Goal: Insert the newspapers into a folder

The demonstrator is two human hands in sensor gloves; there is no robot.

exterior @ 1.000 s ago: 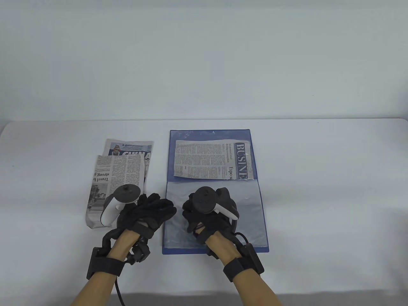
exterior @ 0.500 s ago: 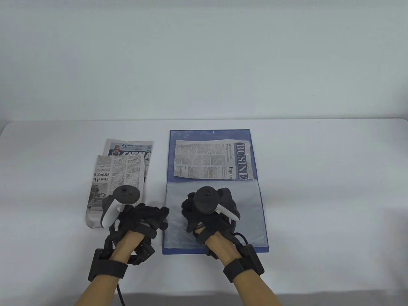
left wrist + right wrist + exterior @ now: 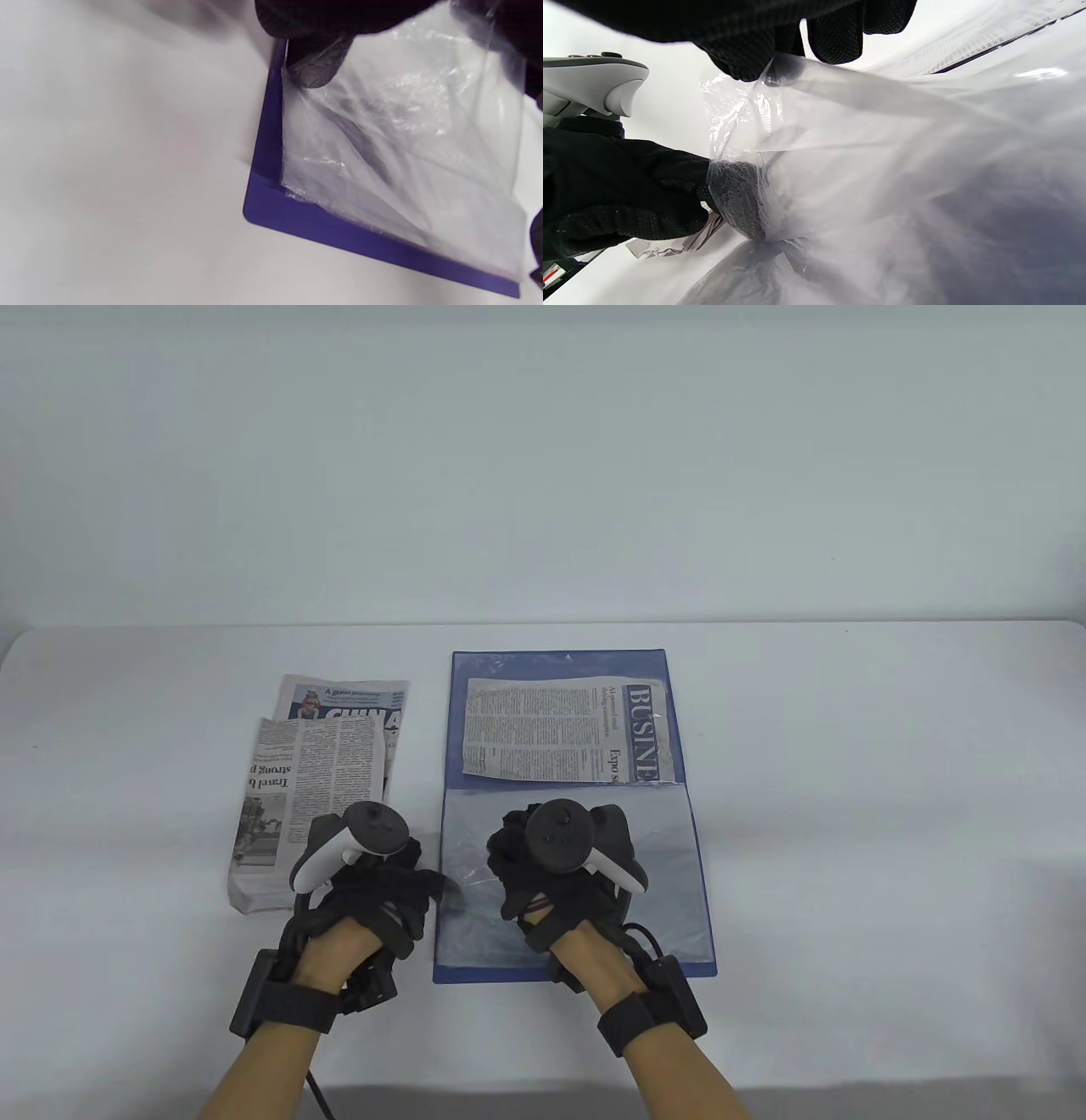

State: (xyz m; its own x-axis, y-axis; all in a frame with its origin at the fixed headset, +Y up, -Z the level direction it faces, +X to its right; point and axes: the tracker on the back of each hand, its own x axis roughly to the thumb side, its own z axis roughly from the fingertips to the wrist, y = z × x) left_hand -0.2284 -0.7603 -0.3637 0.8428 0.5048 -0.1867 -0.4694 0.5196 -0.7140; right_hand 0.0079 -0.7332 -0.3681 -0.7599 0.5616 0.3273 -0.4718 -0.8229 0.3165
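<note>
Both hands, left hand [image 3: 382,891] and right hand [image 3: 543,874], pinch the folder's [image 3: 679,814] plastic sleeve [image 3: 662,882] apart; "BUSINE" newspaper [image 3: 564,729] inside, "CHINA" newspaper [image 3: 348,704] beside.

You can read "BUSINE" and "Expo" on the folder's newspaper [image 3: 564,729]; "CHINA" and "Travel", "strong" on the left newspapers [image 3: 318,780].

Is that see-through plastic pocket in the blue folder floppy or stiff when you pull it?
Probably floppy: the plastic pocket wrinkles and bunches where the right hand and left hand pinch it. Its shine suggests it is likely slippery, and it looks thin, so likely very light.
</note>
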